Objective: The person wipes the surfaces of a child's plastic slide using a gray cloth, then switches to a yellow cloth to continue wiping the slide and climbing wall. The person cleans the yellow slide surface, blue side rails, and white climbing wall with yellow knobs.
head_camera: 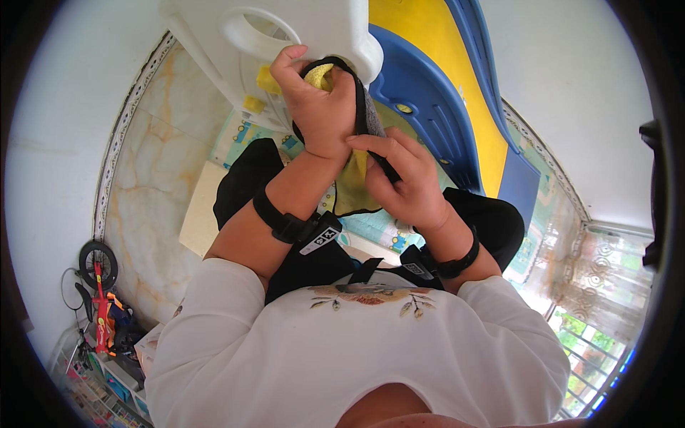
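A yellow and grey cloth with black edging [356, 184] hangs between my two hands, beside a white plastic panel [321, 27] of a play slide. My left hand [321, 101] is at the panel's lower corner, with a bunched yellow part of the cloth between its thumb and fingers; some fingertips are hidden. The cloth's black edge passes along the wrist. Lower and to the right, my right hand [404, 176] pinches the black-edged strip between thumb and fingers.
A blue side wall [428, 107] and yellow chute [465, 69] of the slide stand at the right. Yellow blocks [267, 80] show by the white panel. A patterned play mat [235, 136] covers part of the marbled floor [155, 171]. At the lower left is a red balance bike [100, 305].
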The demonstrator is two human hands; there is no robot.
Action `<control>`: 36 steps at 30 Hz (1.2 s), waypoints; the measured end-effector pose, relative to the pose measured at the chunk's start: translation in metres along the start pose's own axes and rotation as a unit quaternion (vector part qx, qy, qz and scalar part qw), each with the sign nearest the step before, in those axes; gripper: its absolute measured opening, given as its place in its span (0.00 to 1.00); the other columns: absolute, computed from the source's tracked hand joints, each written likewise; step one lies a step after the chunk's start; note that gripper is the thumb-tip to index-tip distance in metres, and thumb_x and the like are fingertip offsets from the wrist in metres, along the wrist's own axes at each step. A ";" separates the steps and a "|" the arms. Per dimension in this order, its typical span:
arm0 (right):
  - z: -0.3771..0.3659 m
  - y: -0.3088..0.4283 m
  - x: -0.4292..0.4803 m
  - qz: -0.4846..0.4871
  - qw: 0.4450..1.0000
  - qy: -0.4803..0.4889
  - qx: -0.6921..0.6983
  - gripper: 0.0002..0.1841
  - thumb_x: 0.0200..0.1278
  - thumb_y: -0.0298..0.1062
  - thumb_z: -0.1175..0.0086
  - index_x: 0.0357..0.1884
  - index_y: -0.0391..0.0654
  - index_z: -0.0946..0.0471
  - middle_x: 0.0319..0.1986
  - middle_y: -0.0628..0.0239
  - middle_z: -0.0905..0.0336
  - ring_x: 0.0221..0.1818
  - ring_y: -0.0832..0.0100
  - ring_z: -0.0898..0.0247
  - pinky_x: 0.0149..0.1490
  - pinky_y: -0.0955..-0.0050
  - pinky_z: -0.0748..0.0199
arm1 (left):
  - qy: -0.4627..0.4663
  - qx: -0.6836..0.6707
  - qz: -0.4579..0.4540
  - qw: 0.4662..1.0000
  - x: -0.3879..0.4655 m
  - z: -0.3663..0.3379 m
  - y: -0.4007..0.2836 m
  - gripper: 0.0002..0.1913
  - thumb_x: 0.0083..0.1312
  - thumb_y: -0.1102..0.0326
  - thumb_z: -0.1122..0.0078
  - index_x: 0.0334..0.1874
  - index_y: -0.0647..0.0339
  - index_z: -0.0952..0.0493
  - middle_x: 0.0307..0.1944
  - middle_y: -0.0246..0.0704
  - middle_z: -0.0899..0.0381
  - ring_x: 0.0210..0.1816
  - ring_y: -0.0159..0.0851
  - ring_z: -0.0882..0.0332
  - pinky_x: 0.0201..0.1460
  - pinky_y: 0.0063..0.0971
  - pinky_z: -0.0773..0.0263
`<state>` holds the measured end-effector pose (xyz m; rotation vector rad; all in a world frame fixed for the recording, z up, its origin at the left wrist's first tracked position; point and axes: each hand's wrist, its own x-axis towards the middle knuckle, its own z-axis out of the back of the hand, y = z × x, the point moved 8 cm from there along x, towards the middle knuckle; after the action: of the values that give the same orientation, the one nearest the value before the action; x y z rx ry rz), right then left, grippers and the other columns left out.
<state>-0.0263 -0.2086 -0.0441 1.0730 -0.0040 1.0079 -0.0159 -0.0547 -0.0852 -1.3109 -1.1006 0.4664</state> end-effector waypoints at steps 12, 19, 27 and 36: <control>0.003 -0.005 -0.004 0.005 1.000 -0.008 -0.025 0.20 0.53 0.16 0.47 0.49 0.43 0.22 0.31 0.61 0.28 0.26 0.67 0.31 0.32 0.73 0.31 | 0.002 0.110 -0.175 0.978 0.004 0.000 -0.025 0.31 0.52 0.79 0.42 0.61 0.59 0.36 0.38 0.37 0.29 0.40 0.42 0.27 0.47 0.31 0.30; 0.013 -0.016 0.001 0.017 0.999 -0.030 -0.027 0.21 0.51 0.18 0.45 0.49 0.48 0.21 0.28 0.61 0.30 0.25 0.61 0.31 0.30 0.68 0.30 | 0.009 0.047 -0.040 0.998 0.001 -0.004 -0.007 0.20 0.56 0.77 0.41 0.52 0.61 0.33 0.39 0.38 0.27 0.39 0.38 0.27 0.46 0.30 0.30; 0.023 -0.010 -0.004 0.022 0.999 -0.032 -0.031 0.22 0.48 0.16 0.48 0.48 0.43 0.22 0.30 0.61 0.27 0.26 0.66 0.30 0.32 0.73 0.30 | 0.080 0.015 -0.010 0.997 -0.010 -0.011 -0.003 0.12 0.57 0.74 0.39 0.41 0.61 0.31 0.32 0.35 0.26 0.33 0.36 0.27 0.41 0.28 0.29; 0.041 -0.044 -0.002 -0.140 0.983 -0.122 -0.004 0.16 0.58 0.22 0.43 0.50 0.42 0.24 0.36 0.60 0.20 0.33 0.76 0.24 0.39 0.77 0.27 | 0.167 -0.014 0.076 0.983 -0.032 -0.020 0.002 0.09 0.64 0.64 0.39 0.39 0.63 0.23 0.33 0.37 0.19 0.34 0.35 0.21 0.41 0.26 0.28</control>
<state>0.0212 -0.2440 -0.0553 1.1480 -0.0547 0.6196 -0.0124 -0.0904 -0.0968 -1.4434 -0.7334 0.3292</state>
